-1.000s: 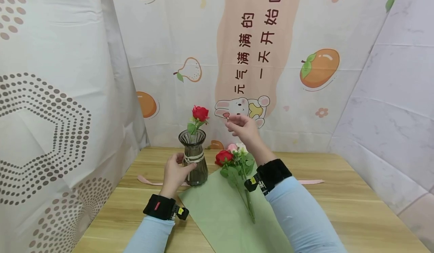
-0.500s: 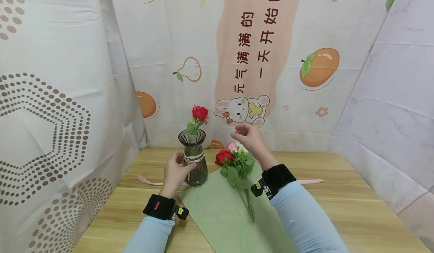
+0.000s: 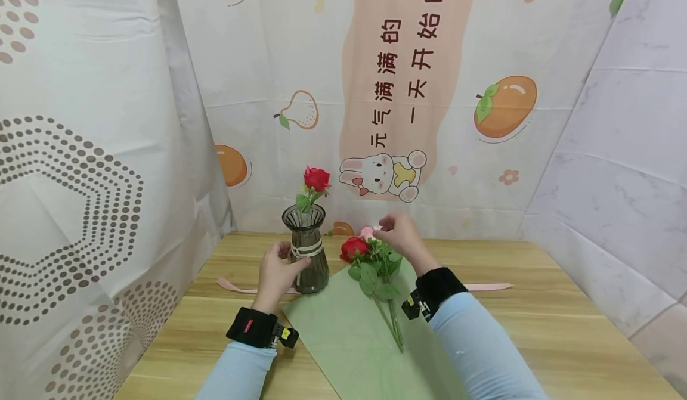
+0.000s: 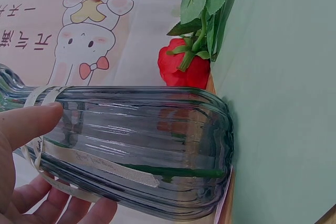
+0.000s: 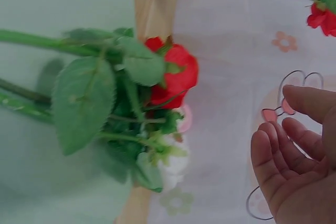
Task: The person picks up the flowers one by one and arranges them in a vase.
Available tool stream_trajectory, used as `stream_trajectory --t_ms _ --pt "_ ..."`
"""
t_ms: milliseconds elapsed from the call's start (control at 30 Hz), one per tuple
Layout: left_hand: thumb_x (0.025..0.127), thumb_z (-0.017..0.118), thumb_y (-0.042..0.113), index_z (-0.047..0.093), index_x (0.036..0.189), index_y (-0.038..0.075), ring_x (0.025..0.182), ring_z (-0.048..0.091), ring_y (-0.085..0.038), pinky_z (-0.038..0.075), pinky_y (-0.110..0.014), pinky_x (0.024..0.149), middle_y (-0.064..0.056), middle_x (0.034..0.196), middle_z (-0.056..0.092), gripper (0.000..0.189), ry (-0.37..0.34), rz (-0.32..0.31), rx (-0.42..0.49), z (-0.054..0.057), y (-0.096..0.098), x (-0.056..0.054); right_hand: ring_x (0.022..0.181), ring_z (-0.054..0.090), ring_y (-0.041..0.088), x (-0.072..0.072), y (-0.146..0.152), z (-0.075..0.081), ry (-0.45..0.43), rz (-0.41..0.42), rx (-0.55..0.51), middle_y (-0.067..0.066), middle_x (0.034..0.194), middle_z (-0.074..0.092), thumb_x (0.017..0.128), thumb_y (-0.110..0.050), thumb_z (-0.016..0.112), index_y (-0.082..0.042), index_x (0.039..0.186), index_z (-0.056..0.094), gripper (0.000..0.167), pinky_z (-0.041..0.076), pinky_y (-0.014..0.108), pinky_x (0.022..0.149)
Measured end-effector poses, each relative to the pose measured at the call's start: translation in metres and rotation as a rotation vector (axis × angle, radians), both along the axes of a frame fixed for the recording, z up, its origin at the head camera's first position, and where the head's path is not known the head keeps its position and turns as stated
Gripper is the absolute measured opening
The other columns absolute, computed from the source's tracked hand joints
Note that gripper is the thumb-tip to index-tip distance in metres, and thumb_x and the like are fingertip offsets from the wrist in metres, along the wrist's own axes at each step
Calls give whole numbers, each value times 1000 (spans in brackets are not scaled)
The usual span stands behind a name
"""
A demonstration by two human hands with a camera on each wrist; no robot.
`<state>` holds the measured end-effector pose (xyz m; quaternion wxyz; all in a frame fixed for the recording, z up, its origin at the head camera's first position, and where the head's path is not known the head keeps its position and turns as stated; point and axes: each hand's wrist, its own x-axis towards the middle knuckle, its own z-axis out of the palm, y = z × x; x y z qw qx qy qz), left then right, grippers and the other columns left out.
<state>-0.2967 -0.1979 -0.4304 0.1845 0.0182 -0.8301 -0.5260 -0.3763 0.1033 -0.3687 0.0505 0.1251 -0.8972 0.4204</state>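
Observation:
A grey ribbed glass vase (image 3: pixel 313 272) with a pale ribbon tied round its neck stands upright on the table, one red rose (image 3: pixel 316 179) in it. My left hand (image 3: pixel 276 273) holds the vase by its side, thumb and fingers round it near the ribbon. In the left wrist view the rose's green stem (image 4: pixel 178 172) shows through the glass. Several loose flowers lie to the right: a red rose (image 3: pixel 354 249), a pink one (image 3: pixel 367 233) and a white one (image 5: pixel 176 161). Just above their heads hovers my right hand (image 3: pixel 404 237), fingers loosely bent around nothing.
Green wrapping paper (image 3: pixel 343 334) lies under the loose stems on the wooden table (image 3: pixel 542 322). A pink ribbon (image 3: pixel 236 287) shows at the left beside the vase, with more pink ribbon (image 3: pixel 491 287) at the right. A printed curtain (image 3: pixel 451 209) hangs behind the table.
My right hand has come down and slightly right, from in front of the curtain to the heads of the loose flowers. The left hand and the vase have stayed put.

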Motion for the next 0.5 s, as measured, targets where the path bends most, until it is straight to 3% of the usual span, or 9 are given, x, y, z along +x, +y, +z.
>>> stream_trajectory --t_ms 200,400,500 --pt "82 86 27 58 129 -2 115 55 -35 45 -52 97 -19 123 59 61 4 4 -2 0 0 0 90 65 29 -3 3 -16 -31 -14 24 16 97 69 91 -12 74 7 111 67 28 55 39 74" --pt "83 85 25 58 128 -3 115 55 -37 45 -54 96 -21 123 60 60 11 6 -9 -1 1 0 91 65 31 -4 5 -31 -6 -37 158 16 97 70 90 -11 76 6 102 71 21 54 44 80" --pt "83 85 26 58 128 -3 116 55 -36 45 -54 97 -20 123 60 60 6 8 -8 -1 1 0 85 64 28 -4 6 -39 -7 -44 198 13 91 69 90 -10 76 4 96 71 16 54 43 77"
